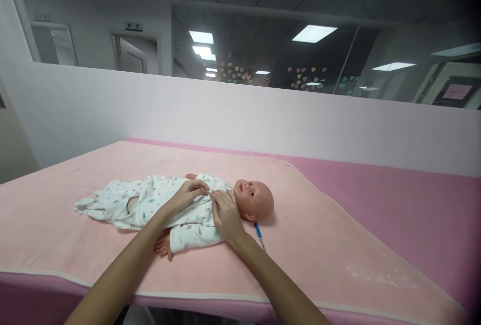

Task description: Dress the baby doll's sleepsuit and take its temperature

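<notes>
A bald baby doll (pixel 259 202) lies on its back with its head to the right. It wears a white printed baby outfit (pixel 150 194), with the empty legs spread to the left. My left hand (pixel 189 195) rests over the doll's chest, fingers bent together on the cloth at the front. Close beside it, my right hand (pixel 226 213) is curled at the outfit's neckline, just below the chin. Both hands seem to pinch the fabric; the fingertips are partly hidden. A thin stick with a blue end (pixel 258 230) lies by the doll's head, partly behind my right forearm.
A peach-coloured mat (pixel 319 245) with a pale edging covers much of the pink padded table (pixel 406 197). Behind it rises a low white wall (pixel 263 119) with a glass window (pixel 263 44) above.
</notes>
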A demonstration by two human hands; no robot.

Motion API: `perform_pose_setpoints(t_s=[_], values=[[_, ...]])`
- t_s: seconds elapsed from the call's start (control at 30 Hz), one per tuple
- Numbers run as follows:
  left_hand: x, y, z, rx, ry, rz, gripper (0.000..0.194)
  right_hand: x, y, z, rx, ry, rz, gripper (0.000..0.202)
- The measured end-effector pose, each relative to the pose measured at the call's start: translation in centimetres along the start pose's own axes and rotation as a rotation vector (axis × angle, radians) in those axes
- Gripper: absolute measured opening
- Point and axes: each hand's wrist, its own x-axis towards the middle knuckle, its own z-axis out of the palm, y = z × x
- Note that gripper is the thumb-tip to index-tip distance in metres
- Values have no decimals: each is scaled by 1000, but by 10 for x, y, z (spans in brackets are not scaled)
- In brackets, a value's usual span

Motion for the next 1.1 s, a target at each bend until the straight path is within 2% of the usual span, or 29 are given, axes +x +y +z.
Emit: perform_pose_setpoints(t_s=[0.13, 0.3, 0.5, 0.8, 1.1], values=[[1, -3, 0, 12, 7, 17, 14, 11, -9, 6, -57, 7, 14, 17], [1, -5, 1, 15, 9, -1, 11, 20, -9, 13, -126, -14, 14, 25], [3, -4, 2, -59, -16, -52, 13, 13, -5, 13, -117, 9, 37, 23], [1, -6, -1, -118, 39, -118, 17, 9, -3, 18, -155, 84, 90, 3], [2, -7, -2, -145, 87, -130, 12, 5, -2, 19, -118, 145, 42, 11]])
